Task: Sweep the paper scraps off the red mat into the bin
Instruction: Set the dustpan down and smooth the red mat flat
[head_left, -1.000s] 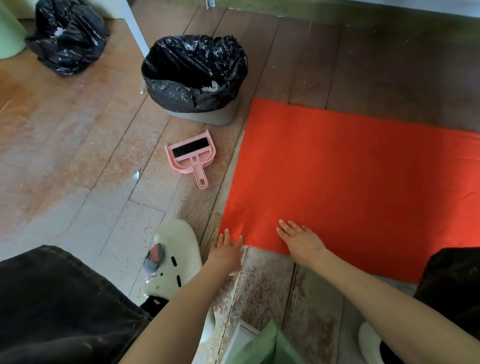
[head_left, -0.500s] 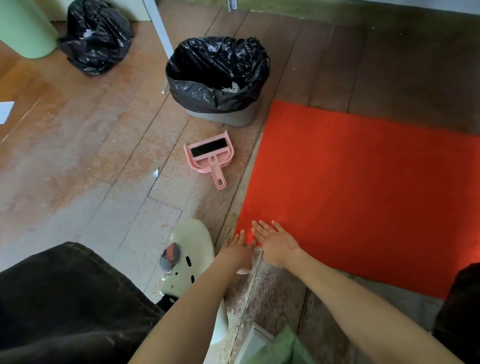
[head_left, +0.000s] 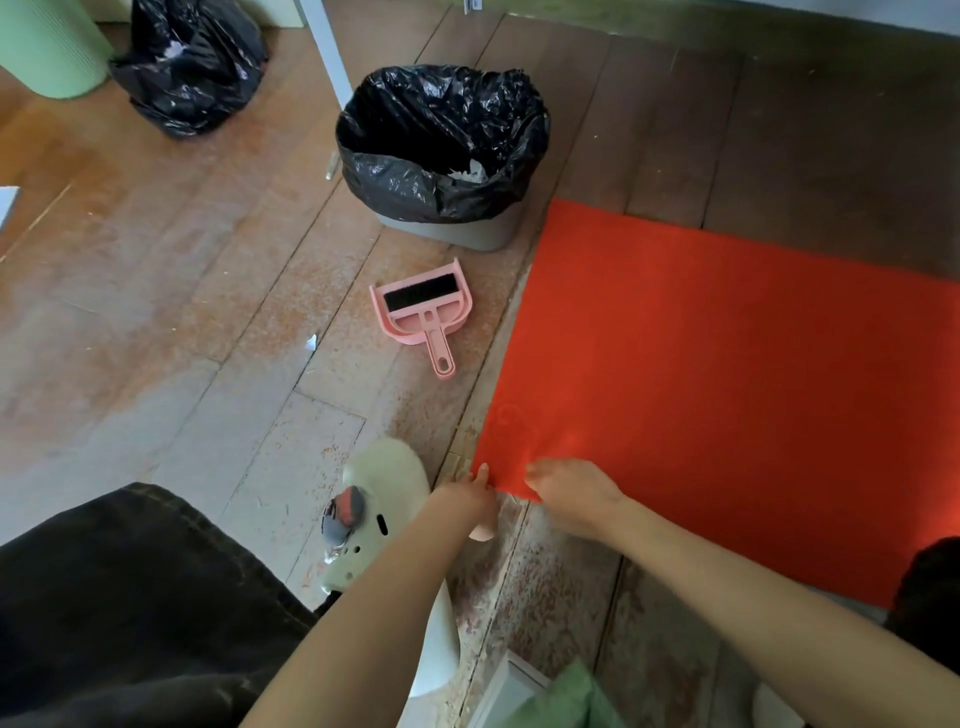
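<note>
- Left hand (head_left: 470, 496) and right hand (head_left: 571, 491) meet at the red mat (head_left: 727, 395) near corner — whether they pinch its edge, I cannot tell.
- Bin (head_left: 441, 150) holds white scraps.

a tied black rubbish bag (head_left: 189, 67) sits beside a green cylinder (head_left: 49, 47) on the wooden floor (head_left: 156, 270).

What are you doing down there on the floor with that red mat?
A person is crouched on the wooden floor with both hands at the near corner of the red mat. The left hand touches the corner's edge and the right hand rests on it, fingers curled. The mat looks free of scraps. The pink dustpan and brush lie untouched beside the mat, near the black-lined bin, which has white paper inside.
</note>
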